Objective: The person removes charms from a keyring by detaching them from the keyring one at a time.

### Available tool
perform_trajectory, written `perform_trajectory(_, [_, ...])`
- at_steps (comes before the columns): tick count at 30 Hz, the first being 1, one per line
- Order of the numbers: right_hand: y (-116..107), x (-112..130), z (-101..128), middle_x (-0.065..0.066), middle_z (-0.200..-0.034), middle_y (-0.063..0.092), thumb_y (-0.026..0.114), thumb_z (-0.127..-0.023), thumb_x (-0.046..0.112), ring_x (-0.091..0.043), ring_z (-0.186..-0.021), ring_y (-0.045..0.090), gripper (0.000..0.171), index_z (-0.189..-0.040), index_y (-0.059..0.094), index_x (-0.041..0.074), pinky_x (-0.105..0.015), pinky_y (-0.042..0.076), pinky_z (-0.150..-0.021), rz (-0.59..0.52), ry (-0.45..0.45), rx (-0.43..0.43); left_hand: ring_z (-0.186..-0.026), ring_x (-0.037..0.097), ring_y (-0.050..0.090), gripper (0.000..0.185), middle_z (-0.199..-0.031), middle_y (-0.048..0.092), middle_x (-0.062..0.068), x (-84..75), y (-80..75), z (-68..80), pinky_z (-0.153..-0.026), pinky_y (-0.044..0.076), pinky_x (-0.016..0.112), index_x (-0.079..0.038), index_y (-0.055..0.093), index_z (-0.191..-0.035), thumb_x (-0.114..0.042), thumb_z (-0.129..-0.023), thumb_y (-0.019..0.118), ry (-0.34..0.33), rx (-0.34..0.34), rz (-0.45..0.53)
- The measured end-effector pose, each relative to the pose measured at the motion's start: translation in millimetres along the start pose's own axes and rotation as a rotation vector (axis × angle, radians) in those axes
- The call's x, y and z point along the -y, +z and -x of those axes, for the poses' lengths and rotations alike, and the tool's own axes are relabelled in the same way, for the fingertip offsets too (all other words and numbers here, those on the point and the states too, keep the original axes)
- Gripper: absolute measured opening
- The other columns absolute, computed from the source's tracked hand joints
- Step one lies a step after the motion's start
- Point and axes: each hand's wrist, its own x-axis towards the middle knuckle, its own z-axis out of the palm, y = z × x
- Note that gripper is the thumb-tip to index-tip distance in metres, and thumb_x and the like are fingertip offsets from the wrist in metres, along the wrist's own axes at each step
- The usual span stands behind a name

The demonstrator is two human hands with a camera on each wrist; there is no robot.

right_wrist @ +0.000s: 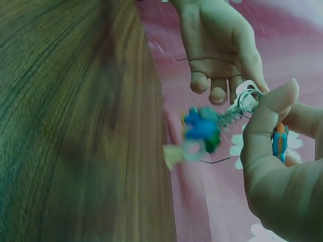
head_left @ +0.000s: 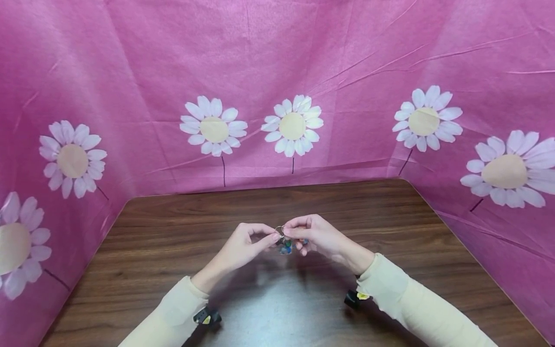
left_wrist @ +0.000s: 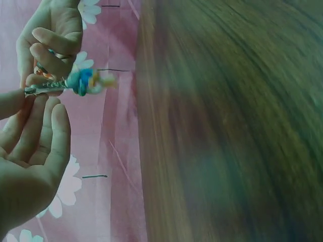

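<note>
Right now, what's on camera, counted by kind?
Hands: 2, left hand and right hand
Keychain: 1, the keychain with a blue charm, pinched by both hands' fingers
Table: 1, the wooden table
Daisies on the pink cloth: 7
Total: 11

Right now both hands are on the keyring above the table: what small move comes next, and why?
Probably pry the ring slightly wider with the left hand, while the right hand steadies it. Both pinch the ring, and the blue charm dangles from its spring.
</note>
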Motion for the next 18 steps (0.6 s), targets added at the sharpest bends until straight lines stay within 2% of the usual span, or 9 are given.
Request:
perform_trajectory(4, [1,0,-1,-0.006,-0.087,0.069,0.070,-0.095,0.011,-0.009,-0.060,0.056,0.018,-0.109,0.069,0.000,-0.022,0.052,-0.051,-0.004,0.032,0.023,-0.083,0.028,0.073,0.018,-0.092,0.075,0.013,-3.7,-4.2,-1.0,-0.076,0.062,0.043,0.003,0.075,-0.102,-0.014,-0.099,0.068,-0.057,0.020,0.017])
perform_trajectory(6, [1,0,-1,-0.008,-0.090,0.071,0.069,-0.095,0.010,-0.010,-0.060,0.058,0.020,-0.111,0.068,-0.002,-0.023,0.055,-0.051,0.005,0.050,0.038,-0.082,0.028,0.074,0.016,-0.089,0.075,0.011,-6.5,-7.6,-1.7,-0.075,0.063,0.040,0.001,0.075,-0.099,-0.015,-0.098,0.069,-0.071,0.038,-0.032])
perform_trajectory(9, [0,0,-2,-0.014,-0.092,0.073,0.069,-0.095,0.008,-0.011,-0.060,0.062,0.023,-0.113,0.068,-0.006,-0.026,0.058,-0.053,0.042,0.070,0.058,-0.074,0.021,0.071,0.014,-0.081,0.073,0.003,-10.9,-12.6,-3.4,-0.067,0.061,0.031,-0.007,0.077,-0.093,-0.018,-0.097,0.070,-0.060,0.077,-0.182])
perform_trajectory(14, [0,0,-4,-0.020,-0.093,0.073,0.073,-0.094,0.013,-0.012,-0.062,0.065,0.026,-0.111,0.070,-0.006,-0.029,0.060,-0.055,0.169,0.076,0.101,-0.059,0.006,0.054,0.012,-0.067,0.062,-0.012,-21.1,-17.1,-5.9,-0.053,0.045,0.023,-0.017,0.077,-0.085,-0.022,-0.095,0.071,0.018,0.157,-0.477])
perform_trajectory(18, [0,0,-2,-0.017,-0.089,0.073,0.073,-0.094,0.013,-0.013,-0.063,0.065,0.023,-0.107,0.072,-0.005,-0.031,0.061,-0.055,0.233,0.075,0.149,-0.053,0.000,0.047,0.011,-0.061,0.057,-0.017,-29.4,-16.8,-6.4,-0.050,0.043,0.022,-0.020,0.077,-0.083,-0.021,-0.093,0.072,0.061,0.222,-0.577])
